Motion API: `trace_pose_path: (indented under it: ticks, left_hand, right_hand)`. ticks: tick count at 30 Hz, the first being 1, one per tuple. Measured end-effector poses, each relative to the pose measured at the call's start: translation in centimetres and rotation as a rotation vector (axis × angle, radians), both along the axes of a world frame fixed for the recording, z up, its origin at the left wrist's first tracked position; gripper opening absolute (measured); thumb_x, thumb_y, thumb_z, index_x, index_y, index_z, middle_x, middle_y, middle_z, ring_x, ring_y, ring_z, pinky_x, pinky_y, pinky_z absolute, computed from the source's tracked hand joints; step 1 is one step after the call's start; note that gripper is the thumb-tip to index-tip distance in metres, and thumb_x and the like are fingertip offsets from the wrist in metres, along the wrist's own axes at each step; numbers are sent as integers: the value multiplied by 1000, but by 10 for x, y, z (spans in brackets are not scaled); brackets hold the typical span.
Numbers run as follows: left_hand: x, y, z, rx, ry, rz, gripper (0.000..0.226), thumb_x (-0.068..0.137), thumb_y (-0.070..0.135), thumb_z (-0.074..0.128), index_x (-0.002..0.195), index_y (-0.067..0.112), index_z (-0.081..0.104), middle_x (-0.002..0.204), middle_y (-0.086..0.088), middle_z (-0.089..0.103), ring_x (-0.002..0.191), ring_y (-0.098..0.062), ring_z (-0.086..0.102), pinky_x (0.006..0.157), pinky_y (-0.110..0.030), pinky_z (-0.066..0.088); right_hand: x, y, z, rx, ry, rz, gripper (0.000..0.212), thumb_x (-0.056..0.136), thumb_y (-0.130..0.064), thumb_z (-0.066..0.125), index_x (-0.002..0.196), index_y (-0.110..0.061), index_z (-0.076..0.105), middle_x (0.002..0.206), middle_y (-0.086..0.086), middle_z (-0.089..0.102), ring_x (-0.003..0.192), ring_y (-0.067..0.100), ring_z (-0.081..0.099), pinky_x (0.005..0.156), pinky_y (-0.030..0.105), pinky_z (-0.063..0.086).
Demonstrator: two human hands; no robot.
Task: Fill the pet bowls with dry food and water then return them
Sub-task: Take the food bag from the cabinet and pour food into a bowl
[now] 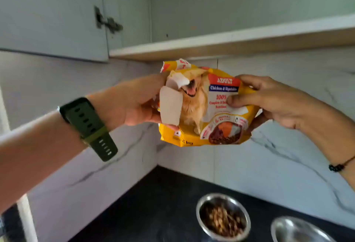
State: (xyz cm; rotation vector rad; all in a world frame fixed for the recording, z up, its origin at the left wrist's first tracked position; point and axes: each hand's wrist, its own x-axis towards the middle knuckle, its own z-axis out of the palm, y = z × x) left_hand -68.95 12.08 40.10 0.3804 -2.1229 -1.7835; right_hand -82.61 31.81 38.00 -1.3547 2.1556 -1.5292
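A yellow dog food bag [205, 111] with a dog picture and white tape on its folded top is held up in the air in front of the wall. My left hand [132, 101] grips its left side at the taped top. My right hand [269, 99] grips its right side, thumb on the front. Below, on the black counter [146, 209], stands a steel bowl [222, 216] holding brown dry food. A second steel bowl [295, 230] sits to its right, cut off by the frame edge; it looks empty.
An open wall cupboard is above, with its door [51, 15] swung to the left and a bare shelf [230, 42] just above the bag. Marbled white wall tiles [278, 165] meet in a corner behind the counter.
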Motion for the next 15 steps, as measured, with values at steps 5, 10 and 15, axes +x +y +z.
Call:
trace_pose_path:
  ticks: [5, 10, 15]
  left_hand:
    - [27, -13, 85, -195, 108, 138, 25, 94, 28, 50, 112, 15, 61, 116, -13, 67, 88, -31, 70, 66, -45, 61]
    - [36, -21, 148, -289, 151, 286, 27, 92, 25, 54, 114, 11, 63, 114, -14, 65, 87, -45, 69, 57, -41, 59]
    - [12, -58, 184, -237, 301, 462, 44, 89, 24, 62, 129, 10, 50, 132, -18, 52, 104, -45, 60, 84, -45, 57]
  right_hand:
    - [8, -37, 90, -68, 154, 13, 16, 86, -11, 62, 92, -26, 62, 92, 4, 68, 78, 26, 66, 56, 46, 58]
    - [14, -86, 163, -101, 258, 19, 22, 93, -4, 50, 99, -25, 56, 95, 4, 62, 81, 27, 63, 55, 50, 57]
    - [-7, -163, 211, -135, 315, -84, 31, 92, 6, 37, 83, -19, 52, 94, 12, 58, 89, 37, 60, 57, 59, 53]
